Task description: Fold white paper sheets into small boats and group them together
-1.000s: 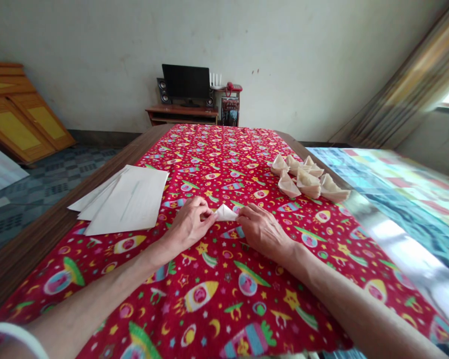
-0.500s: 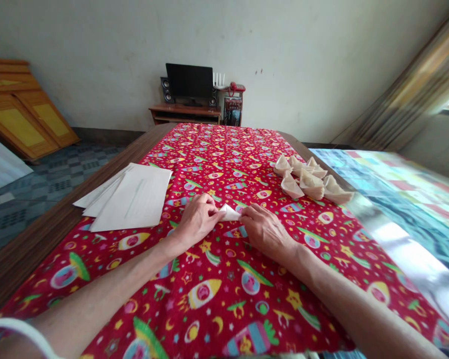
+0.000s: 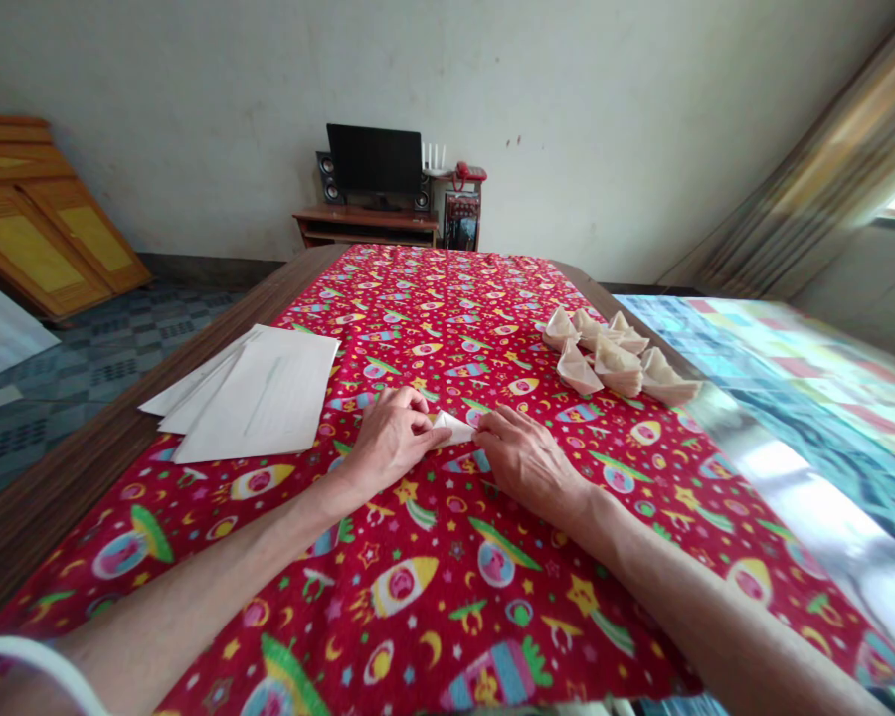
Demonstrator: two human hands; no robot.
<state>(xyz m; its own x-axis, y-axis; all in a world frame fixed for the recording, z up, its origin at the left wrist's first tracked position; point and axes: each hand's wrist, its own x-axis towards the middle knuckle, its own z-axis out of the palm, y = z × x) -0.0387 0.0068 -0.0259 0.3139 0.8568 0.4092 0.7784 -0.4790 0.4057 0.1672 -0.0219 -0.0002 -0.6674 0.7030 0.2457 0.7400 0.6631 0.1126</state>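
Observation:
A small piece of white folded paper [image 3: 454, 428] with a raised pointed peak is held low over the red patterned cloth, between my two hands. My left hand [image 3: 397, 433] pinches its left end between thumb and fingers. At the other end, my right hand [image 3: 518, 452] has its fingers closed on the tip; the curled knuckles hide part of that grip. Off to the right lies a group of several folded paper boats [image 3: 618, 366], some nested together. On the left, a fanned stack of paper sheets [image 3: 268, 393] rests on the cloth.
The red cloth [image 3: 410, 666] covers most of a brown wooden table [image 3: 15, 532]. Beyond its far end stand a monitor [image 3: 374, 161] with speakers and a red telephone [image 3: 469, 173]. To the right is a surface with a blue patterned cover [image 3: 776, 378]; a yellow cabinet [image 3: 45, 229] stands left.
Both hands stay almost in place on the folded paper, whose peak now looks slightly lower and longer. The whole view has shifted a little.

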